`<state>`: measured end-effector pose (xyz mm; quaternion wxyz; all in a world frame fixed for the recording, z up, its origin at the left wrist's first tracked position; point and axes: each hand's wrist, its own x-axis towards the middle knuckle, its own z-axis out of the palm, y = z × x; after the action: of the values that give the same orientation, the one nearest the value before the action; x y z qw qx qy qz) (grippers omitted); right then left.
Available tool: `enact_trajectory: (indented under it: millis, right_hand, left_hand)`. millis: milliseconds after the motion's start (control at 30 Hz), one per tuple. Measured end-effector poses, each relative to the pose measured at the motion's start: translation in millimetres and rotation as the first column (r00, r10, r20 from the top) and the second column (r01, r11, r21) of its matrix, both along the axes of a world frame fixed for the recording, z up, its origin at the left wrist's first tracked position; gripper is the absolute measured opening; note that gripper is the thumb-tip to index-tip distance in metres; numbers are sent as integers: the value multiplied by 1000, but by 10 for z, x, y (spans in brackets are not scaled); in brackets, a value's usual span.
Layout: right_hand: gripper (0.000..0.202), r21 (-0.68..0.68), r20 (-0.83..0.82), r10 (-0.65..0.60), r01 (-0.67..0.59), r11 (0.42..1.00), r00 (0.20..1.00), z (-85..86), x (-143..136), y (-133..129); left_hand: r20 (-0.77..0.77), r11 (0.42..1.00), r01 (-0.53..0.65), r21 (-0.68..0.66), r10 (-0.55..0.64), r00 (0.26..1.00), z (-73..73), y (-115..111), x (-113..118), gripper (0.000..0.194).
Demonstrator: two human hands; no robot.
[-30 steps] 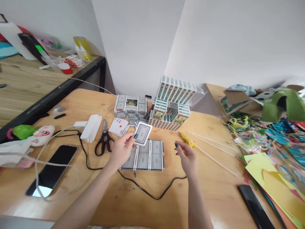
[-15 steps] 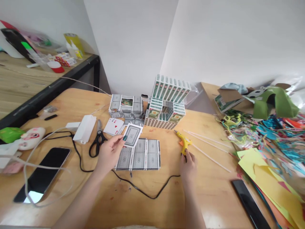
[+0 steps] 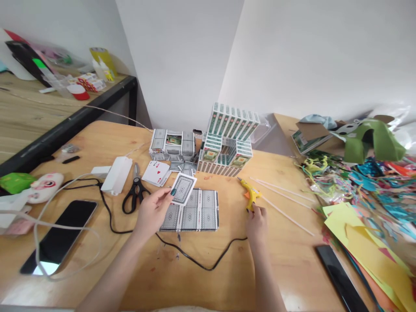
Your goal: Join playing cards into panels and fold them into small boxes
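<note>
A playing card [image 3: 183, 189] with a grey patterned back is pinched in my left hand [image 3: 155, 207], above the left part of a flat panel of joined cards [image 3: 208, 211]. My right hand [image 3: 258, 221] has its fingers around the handle of a yellow glue gun [image 3: 251, 194], which rests on the table with its nozzle pointing away. Behind the held card lies a loose pile of playing cards [image 3: 156, 173], faces up. Black-handled scissors [image 3: 134, 194] lie left of my left hand.
At the back stand a box covered in cards [image 3: 172, 145] and a stack of green-and-white card boxes [image 3: 227, 143]. White glue sticks [image 3: 286, 190] lie right of the glue gun. A black cord [image 3: 208, 268] crosses the front. Left is a phone [image 3: 60, 236]; right, colourful scraps [image 3: 364, 182].
My left hand has shifted slightly to the right with the card, which is tilted a little more. My right hand stays at the glue gun.
</note>
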<state>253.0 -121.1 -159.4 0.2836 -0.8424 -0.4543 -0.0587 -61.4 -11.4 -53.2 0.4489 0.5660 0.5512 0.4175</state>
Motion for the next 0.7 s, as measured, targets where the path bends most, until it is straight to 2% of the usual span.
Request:
enact_trajectory:
  millis: [267,400,500,567,633,667,700]
  right_hand:
    - [39,-1,84,-34,35,999,996,-1,-1,20]
    - [39,4,76,-38,38,999,996,35,-13,-12]
    - [40,21,65,-44,42,999,997,181,-72,21]
    - [43,62,26,-45,43,997,999,364,-199,94]
    - [42,189,-228,64,-21,982,972,595,-409,203]
    - [39,229,-389,198,-113,967,900,714,-535,267]
    - [39,254,-554,333,-226,940,763,827,-663,335]
  left_hand:
    - [-34,998,52,20,-52,998,-51,-48,-17,34]
    - [-30,998,65,1,-65,997,-22,-47,-18,33]
    - [-2,995,97,-31,-97,995,26,-32,18,32]
    - [42,986,153,-61,-150,988,59,-28,73,30]
    - [85,972,220,-82,-213,973,94,-33,159,28]
    - [94,964,254,-80,-247,965,114,-37,212,26]
    - [91,953,293,-70,-287,954,134,-41,267,25]
